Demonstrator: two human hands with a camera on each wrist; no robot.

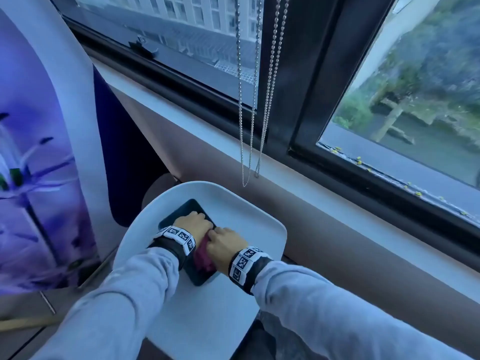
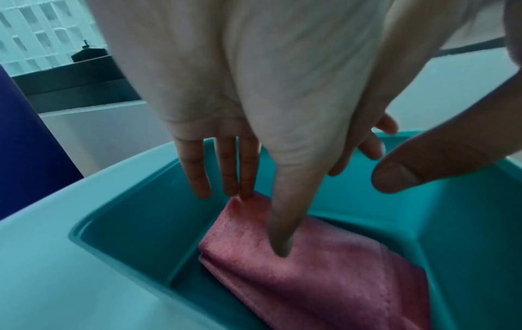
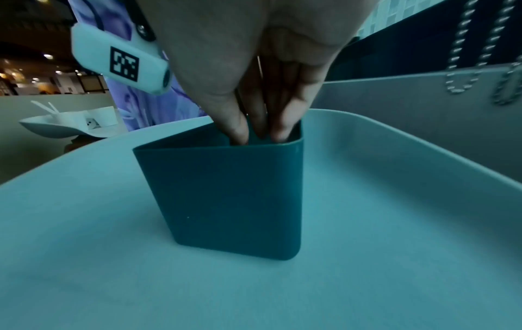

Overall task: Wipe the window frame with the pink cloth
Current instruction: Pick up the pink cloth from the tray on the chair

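Pink cloth [image 1: 204,258] lies folded in a dark teal tub [image 1: 181,213] on a white tray-like worktop [image 1: 249,216] below the window, seen from the head view. Both hands are down in the tub: the left hand [image 1: 196,224] over its far end, the right hand [image 1: 225,242] beside it and over the cloth. The black window frame [image 1: 306,100] runs above a pale sill [image 1: 181,120], with two bead chains [image 1: 255,105] hanging in front and a purple flowered panel [image 1: 33,152] to the left. By my reading the wiping has not begun; the cloth must first be lifted out and carried up to the frame.

From the left wrist, the left hand [image 2: 240,100] is spread with straight fingers [image 2: 226,169]; fingertips and thumb touch the cloth [image 2: 324,279] but do not close round it. A thumb of the other hand [image 2: 423,165] hovers near, apart from the cloth.

From the right wrist, the right hand [image 3: 254,78] dips over the tub's [image 3: 231,196] rim, fingers [image 3: 282,125] bunched downward. The wall hides their tips, so I cannot tell whether they hold the cloth.
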